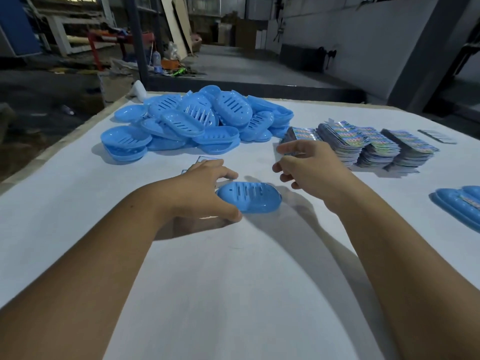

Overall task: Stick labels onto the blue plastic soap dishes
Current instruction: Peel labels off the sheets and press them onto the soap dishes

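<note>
A: While the left hand point(205, 185) steadies one dish point(250, 196) at the frame's centre, what step is this?

B: Fetching a label, I'd judge. Its thumb sits at the dish's near edge and its fingers point(226, 174) curl over the far edge, so the dish is gripped, slots up, on the white surface point(233, 281)

A: And the right hand point(306, 165)?

B: Right of centre, above the surface and just in front of the label stacks point(363, 146). Its fingers are curled, thumb and forefinger close together. Whether they already pinch a label I cannot tell; something pale shows there, but it's blurred

A: Next move?

B: If a label is held, bring it over the dish, line it up and press it flat. If not, peel one off the nearest stack

A: The rest?

B: Unlabelled pile point(197, 120) upper centre-left; labelled dishes point(459, 203) at the right edge
</note>
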`<state>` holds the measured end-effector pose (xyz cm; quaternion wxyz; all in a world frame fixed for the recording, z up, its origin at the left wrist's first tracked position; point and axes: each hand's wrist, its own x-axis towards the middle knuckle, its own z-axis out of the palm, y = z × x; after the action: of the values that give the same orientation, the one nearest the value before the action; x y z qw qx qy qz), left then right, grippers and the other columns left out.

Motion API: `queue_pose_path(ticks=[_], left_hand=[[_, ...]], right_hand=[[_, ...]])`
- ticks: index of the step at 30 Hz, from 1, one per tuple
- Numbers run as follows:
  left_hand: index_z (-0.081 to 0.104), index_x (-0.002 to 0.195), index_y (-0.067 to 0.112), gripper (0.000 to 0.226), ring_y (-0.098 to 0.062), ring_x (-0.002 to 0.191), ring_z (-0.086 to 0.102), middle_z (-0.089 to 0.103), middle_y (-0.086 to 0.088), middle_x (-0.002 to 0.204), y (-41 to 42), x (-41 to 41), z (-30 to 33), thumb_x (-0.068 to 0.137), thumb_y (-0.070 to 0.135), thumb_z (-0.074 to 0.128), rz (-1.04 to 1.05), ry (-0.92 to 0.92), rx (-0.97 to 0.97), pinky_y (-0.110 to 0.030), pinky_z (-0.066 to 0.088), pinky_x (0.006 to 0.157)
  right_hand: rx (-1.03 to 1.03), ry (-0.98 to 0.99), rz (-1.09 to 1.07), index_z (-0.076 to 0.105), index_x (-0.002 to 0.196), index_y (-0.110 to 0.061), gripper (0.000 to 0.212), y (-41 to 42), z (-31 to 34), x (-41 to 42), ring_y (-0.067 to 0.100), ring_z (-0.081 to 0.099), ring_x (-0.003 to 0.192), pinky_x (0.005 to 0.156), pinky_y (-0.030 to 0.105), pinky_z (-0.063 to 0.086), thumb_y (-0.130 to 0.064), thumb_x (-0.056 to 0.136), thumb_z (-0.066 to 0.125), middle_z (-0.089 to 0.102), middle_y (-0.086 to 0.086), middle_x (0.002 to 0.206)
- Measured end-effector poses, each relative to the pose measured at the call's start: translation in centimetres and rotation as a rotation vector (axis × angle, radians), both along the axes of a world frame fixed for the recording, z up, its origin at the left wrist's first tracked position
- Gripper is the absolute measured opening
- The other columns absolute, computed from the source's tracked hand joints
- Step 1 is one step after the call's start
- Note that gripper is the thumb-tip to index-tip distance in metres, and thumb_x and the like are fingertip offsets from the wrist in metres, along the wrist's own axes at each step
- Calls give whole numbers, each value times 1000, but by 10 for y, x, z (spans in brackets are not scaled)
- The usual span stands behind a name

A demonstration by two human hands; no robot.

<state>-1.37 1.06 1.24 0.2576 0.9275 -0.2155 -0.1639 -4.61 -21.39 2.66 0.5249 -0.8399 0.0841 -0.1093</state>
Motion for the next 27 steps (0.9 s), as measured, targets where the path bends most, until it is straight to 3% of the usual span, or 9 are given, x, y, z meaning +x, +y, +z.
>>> queue_pose_path(ticks=[3, 7, 11, 14, 16, 19, 22, 23, 27], left_hand=[[47, 142, 53, 89, 0, 123, 48, 29, 26, 155, 6, 4, 7, 63, 41, 86, 75, 55, -226, -26, 42, 100], [47, 146, 41, 68, -16, 135, 47, 44, 8, 156, 21, 21, 11, 83, 47, 72, 351, -244, -59, -36, 41, 98], [46, 150, 28, 80, -21, 130, 53, 51, 1, 151, 33, 32, 1, 81, 53, 78, 453, -132, 77, -38, 44, 98], [47, 149, 25, 86, -19, 116, 58, 57, 1, 140, 31, 30, 0, 76, 54, 84, 456, -136, 88, -29, 44, 80], [50, 145, 25, 82, -13, 97, 60, 60, 1, 129, 28, 30, -2, 75, 44, 89, 484, -108, 1, -26, 47, 70], [52, 134, 31, 74, -12, 89, 66, 56, 7, 104, 25, 30, -9, 73, 20, 94, 565, 44, -287, -37, 61, 79], [51, 126, 36, 68, -11, 86, 67, 54, 9, 99, 22, 28, -8, 75, 18, 92, 549, 2, -297, -30, 57, 65], [52, 129, 37, 67, -10, 90, 66, 58, 7, 109, 22, 27, -7, 77, 21, 91, 518, -35, -246, -29, 56, 66], [51, 146, 30, 74, -19, 124, 56, 56, 2, 144, 24, 27, -5, 80, 42, 83, 428, -138, -16, -40, 49, 106]], right_hand=[[-31, 4, 33, 71, 104, -23, 22, 2, -3, 1, 1, 63, 57, 53, 14, 48, -11, 92, 57, 78, -4, 82], [-89, 1, 53, 70, 98, -26, 19, 5, -7, 3, 1, 64, 60, 57, 16, 49, -14, 91, 57, 78, -6, 83], [-107, 4, 50, 71, 100, -27, 19, 5, -9, 6, -1, 64, 59, 56, 15, 48, -16, 91, 58, 78, -7, 82], [-112, 9, 49, 71, 100, -26, 19, 5, -8, 6, -1, 63, 58, 53, 14, 48, -16, 91, 58, 78, -7, 82], [-105, 10, 51, 71, 101, -25, 20, 5, -8, 6, -1, 63, 58, 53, 15, 49, -15, 91, 57, 78, -6, 84], [-109, 6, 50, 71, 102, -25, 21, 4, -8, 5, -1, 63, 57, 54, 16, 50, -14, 90, 57, 78, -5, 83], [-111, 3, 53, 71, 102, -25, 21, 6, -9, 6, 0, 63, 57, 54, 16, 50, -14, 90, 57, 78, -6, 82], [-110, 5, 55, 71, 102, -25, 21, 7, -9, 6, 0, 63, 57, 54, 16, 51, -14, 90, 58, 78, -6, 82], [-123, 11, 67, 72, 102, -27, 21, 8, -10, 6, 2, 65, 60, 60, 24, 54, -16, 90, 58, 78, -8, 81]])
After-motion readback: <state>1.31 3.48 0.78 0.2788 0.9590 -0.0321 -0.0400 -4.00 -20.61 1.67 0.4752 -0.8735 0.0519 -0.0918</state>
